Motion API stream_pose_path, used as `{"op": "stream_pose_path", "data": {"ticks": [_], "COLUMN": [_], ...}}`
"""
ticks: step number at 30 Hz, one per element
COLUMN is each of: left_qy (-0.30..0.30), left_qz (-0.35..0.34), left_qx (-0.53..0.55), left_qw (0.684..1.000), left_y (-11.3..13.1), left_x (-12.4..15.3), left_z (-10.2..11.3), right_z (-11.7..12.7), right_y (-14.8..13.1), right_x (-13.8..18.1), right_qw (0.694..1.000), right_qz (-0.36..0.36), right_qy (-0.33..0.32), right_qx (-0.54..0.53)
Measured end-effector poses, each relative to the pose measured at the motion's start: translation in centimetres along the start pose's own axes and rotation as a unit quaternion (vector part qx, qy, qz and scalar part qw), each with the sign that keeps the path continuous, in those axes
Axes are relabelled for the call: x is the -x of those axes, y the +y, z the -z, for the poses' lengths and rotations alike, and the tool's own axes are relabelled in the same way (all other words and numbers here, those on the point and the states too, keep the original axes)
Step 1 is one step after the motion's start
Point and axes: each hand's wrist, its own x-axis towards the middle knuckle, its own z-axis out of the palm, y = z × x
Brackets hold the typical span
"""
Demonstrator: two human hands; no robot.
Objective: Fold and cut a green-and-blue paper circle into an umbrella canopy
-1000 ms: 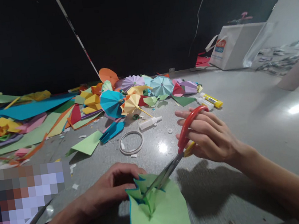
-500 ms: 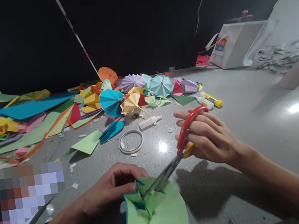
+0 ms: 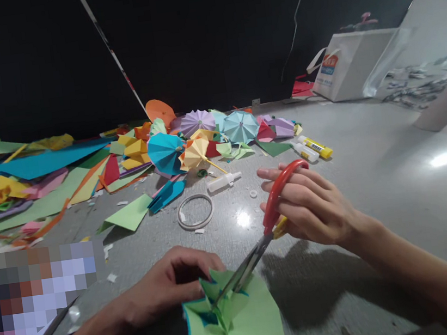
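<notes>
My left hand [image 3: 180, 280] pinches the upper left edge of a light green paper piece [image 3: 248, 329], which has blue on its underside and pleats toward its centre. Several cut points stand up along its folded top. In my right hand [image 3: 314, 205] is a pair of scissors [image 3: 271, 202] with red and yellow handles, fingers through the loop. Their blades reach down left and lie against the folded green paper near my left fingertips. Whether the blade tips are cutting into the paper I cannot tell.
Beyond my hands lie a grey ring [image 3: 195, 212], a white glue bottle [image 3: 224, 181] and a yellow glue tube [image 3: 317, 147]. Folded paper umbrellas [image 3: 166, 153] sit at the back. Scraps of coloured paper [image 3: 33, 162] spread left. A white bag [image 3: 352, 65] stands back right.
The green paper and the scissors blades have shifted slightly in the view, and the upright paper points have tilted a little. Both hands keep their holds.
</notes>
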Motion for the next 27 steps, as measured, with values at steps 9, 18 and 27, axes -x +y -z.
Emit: {"op": "stream_pose_path", "data": {"ticks": [9, 18, 27], "left_qy": [0.031, 0.096, 0.136], "left_qz": [0.034, 0.037, 0.023], "left_qx": [0.038, 0.078, 0.078], "left_qw": [0.998, 0.992, 0.987], "left_y": [-0.4, -0.7, -1.3], "left_x": [0.3, 0.0, -0.7], "left_z": [0.3, -0.3, 0.5], "right_z": [0.0, 1.0, 0.0], "right_y": [0.2, 3.8, 6.8], "right_x": [0.5, 1.3, 6.3], "right_qw": [1.0, 0.993, 0.942], "right_qz": [-0.006, -0.11, -0.215], "right_qy": [0.006, -0.044, -0.23], "right_qx": [0.007, -0.017, -0.118]}}
